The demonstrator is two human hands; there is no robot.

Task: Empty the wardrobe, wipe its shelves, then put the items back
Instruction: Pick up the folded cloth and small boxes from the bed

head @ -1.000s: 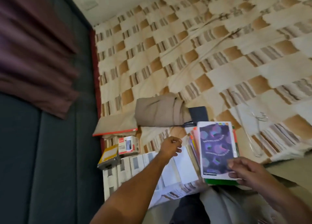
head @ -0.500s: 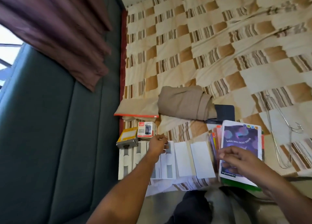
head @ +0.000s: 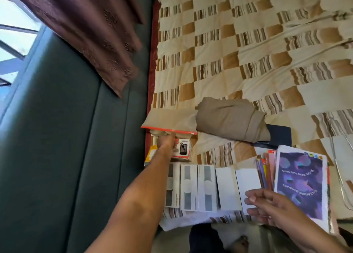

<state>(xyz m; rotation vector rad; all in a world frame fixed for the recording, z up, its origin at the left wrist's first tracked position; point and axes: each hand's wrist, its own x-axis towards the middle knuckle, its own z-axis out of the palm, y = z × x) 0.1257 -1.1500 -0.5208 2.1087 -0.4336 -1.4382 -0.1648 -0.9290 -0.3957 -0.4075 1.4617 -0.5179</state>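
Note:
Items lie along the near edge of a bed with a checked sheet (head: 248, 52). My left hand (head: 165, 145) reaches far forward to the left side of a small red-and-white box (head: 183, 150), its fingertips at the orange edge of a beige pouch (head: 170, 121); the fingers look stretched out, though blurred. My right hand (head: 271, 208) hovers with relaxed fingers, holding nothing, over the rightmost of a row of white boxes (head: 196, 187). Right beside it is a stack of notebooks topped by a purple cover (head: 299, 180). A folded beige cloth (head: 231, 119) lies behind.
A yellow box (head: 150, 155) sits under my left wrist. A dark blue flat item (head: 280, 136) lies by the cloth, and wire hangers (head: 340, 157) lie at the right. A green padded headboard (head: 66, 138) and a maroon curtain (head: 95, 33) fill the left.
My left hand moved forward from the white boxes to the small red-and-white box. My right hand came off the purple cover and shifted left. The view panned left.

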